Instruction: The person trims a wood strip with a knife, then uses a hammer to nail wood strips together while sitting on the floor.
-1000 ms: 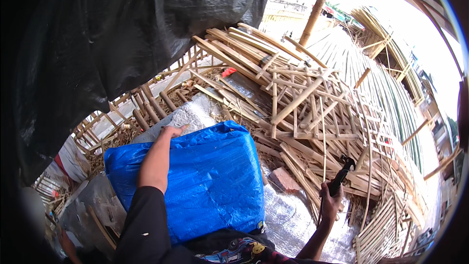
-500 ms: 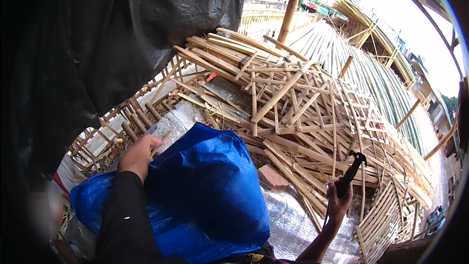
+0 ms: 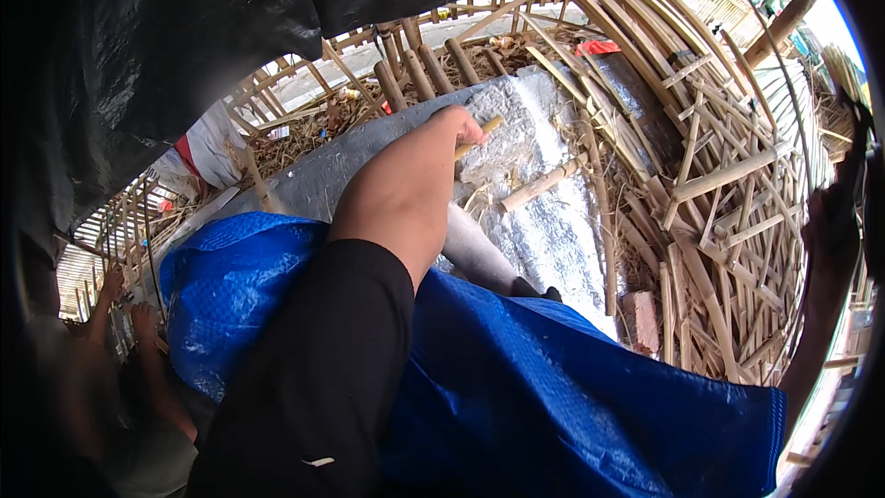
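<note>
Lengthwise, the bamboo piece (image 3: pixel 492 124) slants up-right from the left hand (image 3: pixel 456 125).

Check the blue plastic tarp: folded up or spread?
Spread: the blue plastic tarp drapes wide and creased across the lower view, under the black-sleeved left arm. Hidden folds: cannot tell.

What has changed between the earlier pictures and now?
The view has swung left. The right hand has risen to the right rim; its hammer cannot be made out there. The blue sheet has spread rightward. The left hand still holds a short bamboo piece at the rough pale block; the bamboo pile looks unchanged.
</note>
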Demonstrator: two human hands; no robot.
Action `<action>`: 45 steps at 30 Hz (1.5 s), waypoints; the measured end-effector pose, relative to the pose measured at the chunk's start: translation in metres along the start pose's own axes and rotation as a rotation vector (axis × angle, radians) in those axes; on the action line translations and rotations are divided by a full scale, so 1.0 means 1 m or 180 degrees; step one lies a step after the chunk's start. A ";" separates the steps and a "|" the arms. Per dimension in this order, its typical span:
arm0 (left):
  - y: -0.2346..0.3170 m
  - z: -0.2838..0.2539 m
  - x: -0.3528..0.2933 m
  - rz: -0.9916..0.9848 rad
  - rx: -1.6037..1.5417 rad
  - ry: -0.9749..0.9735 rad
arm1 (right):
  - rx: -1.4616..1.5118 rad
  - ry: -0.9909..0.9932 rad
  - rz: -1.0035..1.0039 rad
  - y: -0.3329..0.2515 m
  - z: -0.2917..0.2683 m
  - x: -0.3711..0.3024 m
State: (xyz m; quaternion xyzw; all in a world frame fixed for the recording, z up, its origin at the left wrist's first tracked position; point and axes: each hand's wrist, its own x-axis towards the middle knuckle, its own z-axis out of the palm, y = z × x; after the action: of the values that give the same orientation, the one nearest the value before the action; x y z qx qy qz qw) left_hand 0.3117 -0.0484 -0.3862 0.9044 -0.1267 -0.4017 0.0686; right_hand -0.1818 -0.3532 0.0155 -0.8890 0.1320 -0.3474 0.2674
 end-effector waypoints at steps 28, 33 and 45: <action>0.045 0.075 -0.125 0.0258 -0.1533 0.0521 | 0.2199 -0.1841 0.1539 0.099 0.405 0.007; 0.053 0.098 -0.128 0.0828 -0.1746 0.1566 | 0.2289 -0.1694 0.1618 0.104 0.421 -0.003; 0.074 0.132 -0.143 0.0498 -0.3102 0.2120 | 0.1976 -0.1868 0.1450 0.109 0.428 -0.019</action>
State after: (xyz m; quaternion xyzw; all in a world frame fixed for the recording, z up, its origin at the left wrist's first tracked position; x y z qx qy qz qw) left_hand 0.1079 -0.0819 -0.3563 0.8339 0.0343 -0.1020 0.5413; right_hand 0.0942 -0.2705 -0.3202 -0.7763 0.1324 -0.0376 0.6152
